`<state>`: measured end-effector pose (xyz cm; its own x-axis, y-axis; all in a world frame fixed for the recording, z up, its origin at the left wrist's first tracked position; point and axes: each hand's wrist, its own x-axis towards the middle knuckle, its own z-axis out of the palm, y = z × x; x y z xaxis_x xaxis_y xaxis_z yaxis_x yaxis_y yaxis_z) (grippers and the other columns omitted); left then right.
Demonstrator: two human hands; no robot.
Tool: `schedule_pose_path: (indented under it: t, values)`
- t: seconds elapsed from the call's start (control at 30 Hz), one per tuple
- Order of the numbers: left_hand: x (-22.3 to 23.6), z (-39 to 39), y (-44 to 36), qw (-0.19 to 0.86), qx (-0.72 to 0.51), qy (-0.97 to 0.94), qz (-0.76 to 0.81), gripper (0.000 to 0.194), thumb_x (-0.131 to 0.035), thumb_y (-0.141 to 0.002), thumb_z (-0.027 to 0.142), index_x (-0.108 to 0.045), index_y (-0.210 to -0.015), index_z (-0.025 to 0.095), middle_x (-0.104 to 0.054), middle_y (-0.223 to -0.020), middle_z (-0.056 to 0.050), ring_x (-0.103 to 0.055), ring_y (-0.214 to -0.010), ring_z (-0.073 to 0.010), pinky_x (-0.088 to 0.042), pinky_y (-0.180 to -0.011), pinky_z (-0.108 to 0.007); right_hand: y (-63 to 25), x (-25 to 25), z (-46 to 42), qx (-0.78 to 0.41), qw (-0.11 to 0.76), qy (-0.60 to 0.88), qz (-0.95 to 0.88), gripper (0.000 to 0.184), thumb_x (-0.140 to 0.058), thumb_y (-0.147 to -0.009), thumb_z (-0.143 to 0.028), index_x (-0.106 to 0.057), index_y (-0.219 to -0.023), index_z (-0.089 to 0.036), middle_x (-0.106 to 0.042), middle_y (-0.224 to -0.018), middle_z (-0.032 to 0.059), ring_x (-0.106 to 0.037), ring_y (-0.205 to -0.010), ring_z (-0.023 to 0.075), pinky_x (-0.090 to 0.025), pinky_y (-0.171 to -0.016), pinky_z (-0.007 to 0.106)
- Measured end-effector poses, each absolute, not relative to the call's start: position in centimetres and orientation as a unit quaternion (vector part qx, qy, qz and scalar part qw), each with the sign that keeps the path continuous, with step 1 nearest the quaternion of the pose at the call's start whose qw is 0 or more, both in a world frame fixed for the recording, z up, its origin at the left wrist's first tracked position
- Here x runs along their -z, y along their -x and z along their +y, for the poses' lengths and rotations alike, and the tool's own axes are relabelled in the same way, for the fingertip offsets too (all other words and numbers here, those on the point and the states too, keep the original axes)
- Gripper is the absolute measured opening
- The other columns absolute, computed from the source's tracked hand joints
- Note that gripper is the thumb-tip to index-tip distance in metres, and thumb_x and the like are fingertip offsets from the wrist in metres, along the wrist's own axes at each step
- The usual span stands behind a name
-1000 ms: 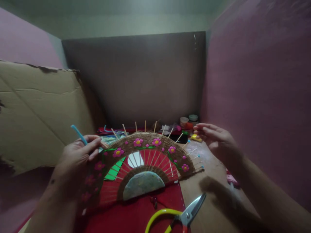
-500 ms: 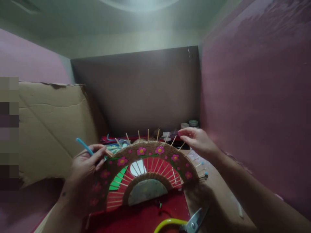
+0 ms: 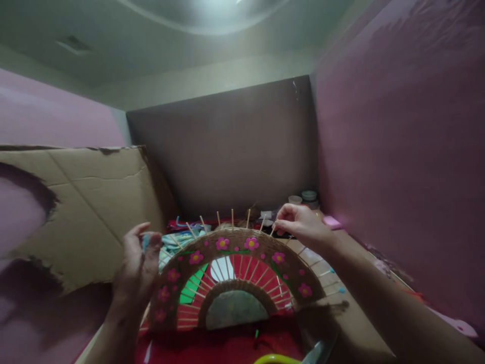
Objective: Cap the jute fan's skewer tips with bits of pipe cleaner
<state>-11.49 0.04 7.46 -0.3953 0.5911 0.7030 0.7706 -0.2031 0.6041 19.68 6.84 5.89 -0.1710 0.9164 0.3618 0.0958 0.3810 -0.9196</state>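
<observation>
A half-round woven fan point(image 3: 242, 242) with a brown band, pink flowers and thin wooden sticks stands in front of me. My left hand point(image 3: 138, 263) is at its left side, with a blue strip point(image 3: 146, 241) held between thumb and fingers. Most of that strip is hidden, and its material is unclear. At the fan's upper right, my right hand point(image 3: 301, 223) has its thumb and fingertips pinched at the tip of one stick point(image 3: 273, 230). Two lower right sticks end in small blue tips point(image 3: 341, 290).
Scissors with a yellow handle point(image 3: 276, 359) lie close to me by a red surface point(image 3: 223, 346). Torn cardboard point(image 3: 94, 202) stands at left. Small tubs point(image 3: 308, 196) sit at the back, near a pink wall point(image 3: 397, 151) on the right.
My right hand has closed its fingers and come down to a stick tip. My left hand has turned, so the blue strip no longer sticks out to the left. The view has shifted slightly.
</observation>
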Motion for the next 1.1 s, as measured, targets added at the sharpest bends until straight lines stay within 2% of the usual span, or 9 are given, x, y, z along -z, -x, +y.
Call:
schedule_pose_path:
  t: [0.07,0.13,0.3,0.37,0.53,0.7,0.8,0.9,1.1]
  values:
    - [-8.2,-1.6,9.9,0.185,0.524,0.536,-0.635,0.034,-0.041,-0.086,0.044,-0.051,-0.112,0.023,-0.059,-0.082,0.0,-0.052,-0.062,-0.0134,-0.042,-0.059,-0.027,-19.3,-6.0,6.5,-0.467,0.526,0.348,-0.621,0.016,-0.064,-0.062,-0.023,-0.05,-0.064,-0.016,-0.065,-0.062,0.0032,-0.061,-0.057,0.013,-0.048,-0.057,0.026]
    - [-9.0,-3.1,7.6,0.21,0.508,0.596,-0.586,0.028,-0.04,-0.088,0.043,-0.059,-0.099,0.025,-0.062,-0.087,0.0,-0.057,-0.072,-0.0144,-0.041,-0.065,-0.027,-19.1,-6.1,6.2,-0.516,0.529,0.31,-0.598,0.019,-0.066,-0.061,-0.025,-0.049,-0.065,-0.017,-0.066,-0.062,0.0032,-0.062,-0.056,0.0126,-0.049,-0.06,0.027]
    - [-11.4,-4.6,2.6,0.258,0.333,0.748,-0.512,0.04,-0.044,-0.086,0.045,-0.051,-0.121,0.027,-0.061,-0.093,-0.004,-0.056,-0.079,-0.0195,-0.041,-0.065,-0.03,-18.9,-6.1,5.8,-0.531,0.543,0.274,-0.59,0.023,-0.069,-0.061,-0.027,-0.049,-0.067,-0.016,-0.067,-0.061,0.0033,-0.062,-0.054,0.0127,-0.05,-0.059,0.027]
    - [-11.9,-4.7,1.4,0.247,0.292,0.794,-0.472,0.042,-0.044,-0.087,0.042,-0.046,-0.126,0.027,-0.058,-0.09,-0.005,-0.053,-0.076,-0.0184,-0.041,-0.065,-0.03,-19.0,-6.0,5.7,-0.532,0.541,0.267,-0.595,0.023,-0.069,-0.062,-0.028,-0.05,-0.068,-0.016,-0.067,-0.063,0.0036,-0.062,-0.054,0.0129,-0.05,-0.059,0.027]
    - [-10.9,-4.1,-0.6,0.196,0.22,0.853,-0.431,0.029,-0.035,-0.093,0.029,-0.054,-0.114,0.032,-0.053,-0.084,-0.003,-0.048,-0.074,-0.0159,-0.039,-0.068,-0.031,-19.7,-6.1,5.5,-0.55,0.509,0.253,-0.612,0.024,-0.071,-0.063,-0.028,-0.052,-0.07,-0.015,-0.069,-0.067,0.0047,-0.064,-0.058,0.0132,-0.05,-0.061,0.027]
    - [-9.2,-1.8,-1.5,0.203,0.224,0.833,-0.463,0.04,-0.051,-0.085,0.04,-0.046,-0.121,0.023,-0.054,-0.095,-0.007,-0.047,-0.086,-0.0224,-0.036,-0.078,-0.04,-20.0,-6.3,5.4,-0.537,0.507,0.263,-0.621,0.021,-0.071,-0.063,-0.025,-0.054,-0.07,-0.015,-0.068,-0.067,0.0041,-0.063,-0.057,0.0114,-0.048,-0.058,0.024]
    - [-8.9,-1.1,-1.6,0.205,0.225,0.835,-0.459,0.02,-0.04,-0.091,0.03,-0.053,-0.102,0.02,-0.055,-0.089,-0.005,-0.046,-0.081,-0.0196,-0.034,-0.074,-0.037,-19.8,-6.2,5.6,-0.528,0.51,0.265,-0.625,0.022,-0.071,-0.064,-0.027,-0.054,-0.069,-0.015,-0.067,-0.066,0.0041,-0.062,-0.056,0.0112,-0.047,-0.056,0.023]
    - [-8.9,-1.1,-1.7,0.238,0.269,0.828,-0.43,0.021,-0.036,-0.092,0.021,-0.056,-0.087,0.02,-0.053,-0.081,-0.003,-0.044,-0.075,-0.0166,-0.032,-0.071,-0.034,-19.8,-6.1,5.8,-0.533,0.509,0.259,-0.624,0.023,-0.073,-0.063,-0.027,-0.055,-0.069,-0.015,-0.066,-0.062,0.0034,-0.063,-0.056,0.0131,-0.048,-0.057,0.025]
    - [-8.5,-0.8,-2.2,0.293,0.325,0.799,-0.412,0.017,-0.042,-0.09,0.018,-0.059,-0.09,0.019,-0.055,-0.082,-0.004,-0.047,-0.075,-0.0164,-0.037,-0.072,-0.032,-20.2,-6.1,5.5,-0.56,0.502,0.229,-0.618,0.019,-0.071,-0.065,-0.024,-0.057,-0.072,-0.015,-0.068,-0.067,0.0048,-0.066,-0.062,0.0155,-0.051,-0.067,0.029]
